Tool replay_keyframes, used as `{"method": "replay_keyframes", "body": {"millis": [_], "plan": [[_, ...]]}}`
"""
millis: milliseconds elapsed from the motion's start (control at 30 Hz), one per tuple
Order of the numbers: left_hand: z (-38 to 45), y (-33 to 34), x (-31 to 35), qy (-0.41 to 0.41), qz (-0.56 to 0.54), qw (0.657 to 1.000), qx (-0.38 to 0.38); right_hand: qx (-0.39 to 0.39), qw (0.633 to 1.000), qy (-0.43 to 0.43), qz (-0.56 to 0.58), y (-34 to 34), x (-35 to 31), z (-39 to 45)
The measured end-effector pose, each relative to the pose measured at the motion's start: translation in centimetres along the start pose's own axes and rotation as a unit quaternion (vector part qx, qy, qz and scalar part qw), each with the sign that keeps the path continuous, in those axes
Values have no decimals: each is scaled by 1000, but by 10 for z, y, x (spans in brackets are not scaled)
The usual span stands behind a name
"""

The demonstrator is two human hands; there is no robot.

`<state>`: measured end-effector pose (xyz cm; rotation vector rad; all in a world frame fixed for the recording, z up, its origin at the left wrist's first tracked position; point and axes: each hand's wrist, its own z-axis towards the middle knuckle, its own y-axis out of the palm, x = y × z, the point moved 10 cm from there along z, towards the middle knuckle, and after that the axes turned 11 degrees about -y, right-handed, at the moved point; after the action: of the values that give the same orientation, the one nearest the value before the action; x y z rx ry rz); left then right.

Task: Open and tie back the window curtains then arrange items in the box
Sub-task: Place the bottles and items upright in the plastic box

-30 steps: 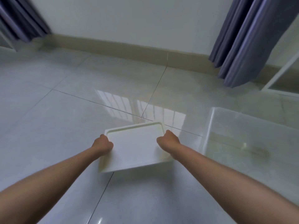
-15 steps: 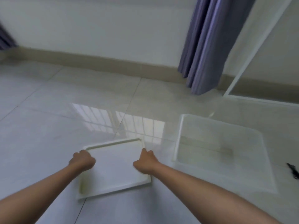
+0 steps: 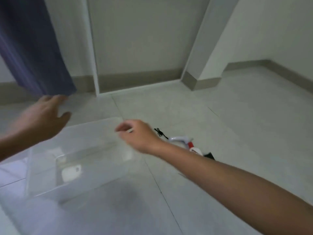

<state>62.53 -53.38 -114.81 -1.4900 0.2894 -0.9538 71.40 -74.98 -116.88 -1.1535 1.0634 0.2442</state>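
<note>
A clear plastic box [image 3: 50, 184] stands on the tiled floor at lower left, seemingly with nothing in it. My left hand [image 3: 42, 119] hovers above its far left corner, fingers spread and holding nothing. My right hand [image 3: 137, 134] hangs over the box's far right corner with fingers loosely curled, nothing in them. To the right of the box lies a small pile of items: a black cord [image 3: 160, 132], a white handled object [image 3: 179, 139], a red and white item [image 3: 194, 148] and a black piece [image 3: 209, 156]. A blue-grey curtain [image 3: 32, 51] hangs at upper left.
A white door frame [image 3: 94, 56] and a recessed wall panel stand behind the box. A wall corner with a grey skirting [image 3: 205, 82] juts out at the right. Open tiled floor [image 3: 237, 133] stretches to the right and in front.
Both hands have let go of the white lid, which is now out of view. The view has swung right, bringing the box under my hands and the pile of items into sight.
</note>
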Motion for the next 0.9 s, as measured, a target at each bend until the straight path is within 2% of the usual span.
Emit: {"method": "replay_keyframes", "body": {"millis": [67,167,267,400,567,633,733,900], "plan": [[-18,5,78,47,-18,998,-24,80,995,57,-15,-52,62,-15],[-25,58,149,69,-39,994,-81,156,977,146,-18,-100,150,-48],[-37,117,201,71,-61,988,-120,174,960,213,-40,-120,218,-72],[-56,197,251,83,-42,978,-186,172,941,262,-128,-128,284,-93],[-63,271,291,140,80,969,-187,108,911,266,-297,-116,313,-108],[-63,296,300,158,136,961,-180,110,898,248,-347,-112,315,-113],[-62,328,312,177,163,954,-178,129,903,236,-334,-112,328,-121],[-65,364,326,217,188,933,-219,102,914,222,-324,-107,344,-120]]}}
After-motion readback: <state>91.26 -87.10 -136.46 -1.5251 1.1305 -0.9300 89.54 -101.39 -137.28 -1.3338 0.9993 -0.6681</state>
